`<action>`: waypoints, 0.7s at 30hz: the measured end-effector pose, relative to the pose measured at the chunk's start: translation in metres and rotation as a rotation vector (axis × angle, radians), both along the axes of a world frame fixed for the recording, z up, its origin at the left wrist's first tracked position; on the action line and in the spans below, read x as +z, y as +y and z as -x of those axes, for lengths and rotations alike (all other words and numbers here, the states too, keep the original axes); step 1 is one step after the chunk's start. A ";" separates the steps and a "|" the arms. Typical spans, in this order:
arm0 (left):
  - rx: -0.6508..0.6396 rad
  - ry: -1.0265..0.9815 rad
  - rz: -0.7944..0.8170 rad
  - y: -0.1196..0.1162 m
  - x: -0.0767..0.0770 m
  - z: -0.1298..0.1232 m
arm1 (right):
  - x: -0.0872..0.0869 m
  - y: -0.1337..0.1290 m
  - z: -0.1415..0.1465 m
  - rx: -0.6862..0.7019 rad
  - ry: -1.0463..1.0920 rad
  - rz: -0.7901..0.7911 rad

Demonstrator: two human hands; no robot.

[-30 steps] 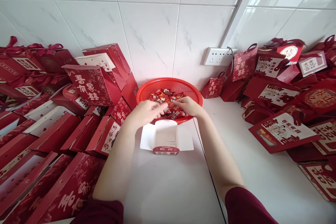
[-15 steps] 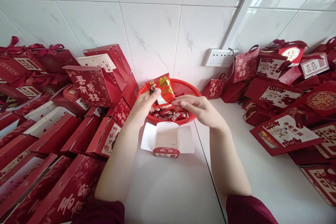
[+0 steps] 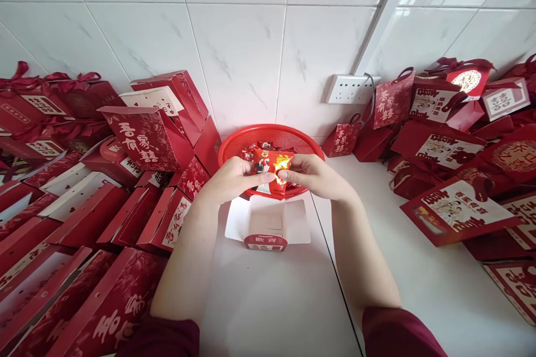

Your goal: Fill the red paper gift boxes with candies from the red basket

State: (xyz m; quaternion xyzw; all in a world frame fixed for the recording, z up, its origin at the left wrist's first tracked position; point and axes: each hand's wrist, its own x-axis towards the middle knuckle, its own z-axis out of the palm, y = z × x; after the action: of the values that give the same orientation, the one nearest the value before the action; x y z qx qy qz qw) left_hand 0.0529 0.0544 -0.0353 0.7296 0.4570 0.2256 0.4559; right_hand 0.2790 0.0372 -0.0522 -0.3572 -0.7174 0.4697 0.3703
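Note:
Both my hands pinch one red and gold snack packet [image 3: 271, 170] in the air, just above the near rim of a round red basket [image 3: 272, 135]. My left hand [image 3: 234, 177] grips its left side and my right hand [image 3: 312, 174] grips its right side. The basket stands against the tiled wall and holds several small red wrapped sweets [image 3: 252, 152]. Right below my hands an open small box [image 3: 267, 224] sits on the white counter, white inside with a red front flap and its side flaps spread out.
Flat and folded red paper boxes [image 3: 84, 217] are heaped on the left. Red gift bags with handles [image 3: 439, 145] lie piled on the right. A white wall socket [image 3: 349, 89] with a cable sits behind the basket. Bare white counter [image 3: 276, 301] lies in front of the open box.
My left hand lifted a red packet out of the basket, held it up, then lowered it. My right hand has come in and now grips its other side.

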 end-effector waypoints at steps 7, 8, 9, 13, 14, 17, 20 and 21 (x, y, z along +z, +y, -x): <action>0.000 0.083 -0.085 -0.002 0.004 0.000 | -0.001 0.001 0.002 -0.036 -0.057 -0.022; 0.006 0.094 -0.096 -0.003 0.005 0.000 | -0.001 0.001 0.002 -0.039 -0.062 -0.025; 0.014 0.107 -0.110 -0.003 0.005 0.000 | -0.001 0.001 0.003 -0.043 -0.066 -0.028; 0.063 0.139 -0.188 -0.007 0.006 0.000 | -0.001 0.000 0.007 -0.081 -0.068 -0.023; 0.072 0.141 -0.208 -0.007 0.006 0.000 | -0.001 0.000 0.008 -0.090 -0.060 -0.018; 0.048 0.124 -0.220 -0.007 0.006 0.001 | -0.001 0.000 0.009 -0.106 -0.050 -0.003; -0.086 0.021 -0.119 -0.004 0.007 0.007 | 0.000 0.002 0.001 -0.126 -0.039 -0.004; -0.120 -0.010 -0.088 -0.003 0.007 0.009 | 0.000 0.002 -0.003 -0.136 -0.030 -0.007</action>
State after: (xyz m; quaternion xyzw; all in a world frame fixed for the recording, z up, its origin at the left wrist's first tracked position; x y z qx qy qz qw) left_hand 0.0435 0.0519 -0.0280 0.7739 0.3999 0.2214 0.4383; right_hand 0.2821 0.0394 -0.0521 -0.4108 -0.6986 0.4357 0.3916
